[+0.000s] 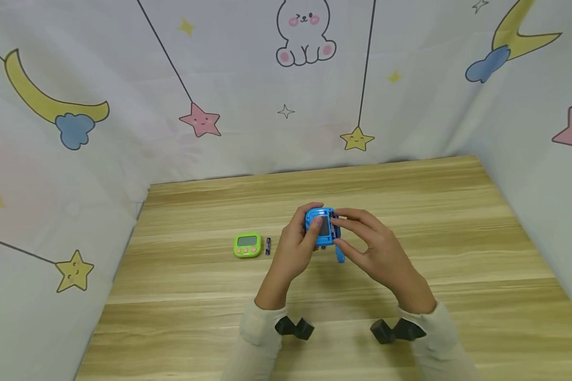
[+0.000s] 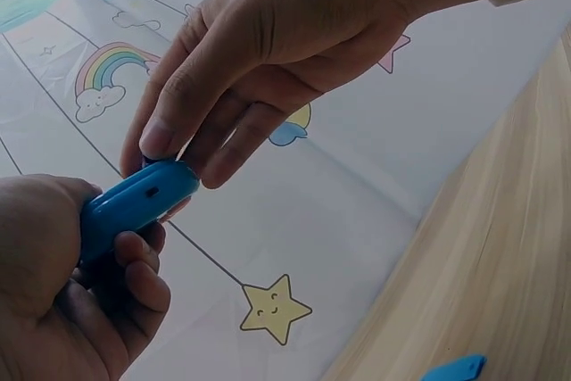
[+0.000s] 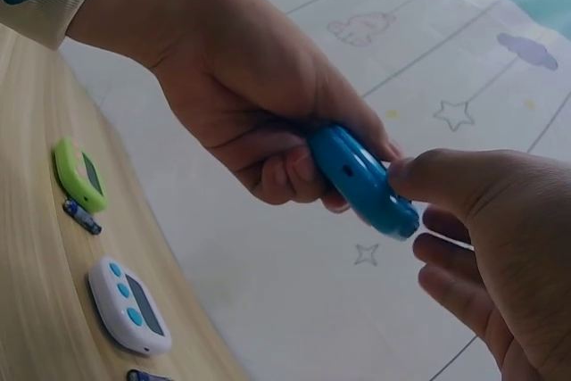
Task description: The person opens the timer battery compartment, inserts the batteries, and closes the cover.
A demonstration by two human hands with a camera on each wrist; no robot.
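My left hand (image 1: 295, 241) grips a blue digital timer (image 1: 311, 216) above the table, thumb on its face beside a dark grey rectangle. Along the timer's right side is an open battery slot with a small dark battery (image 1: 333, 229) in it. My right hand (image 1: 378, 246) has its fingertips and thumb at the battery's two ends, pinching it at the slot. The left wrist view shows the right thumb close over the timer's edge. A blue battery cover (image 1: 340, 254) lies on the table below the timer.
A green timer (image 1: 247, 245) lies on the wooden table (image 1: 195, 296) at left, a battery (image 1: 268, 246) beside it. The right wrist view shows a white timer (image 3: 129, 305) with blue buttons and another battery (image 3: 147, 376). Patterned cloth (image 1: 248, 148) hangs behind the table and at its sides.
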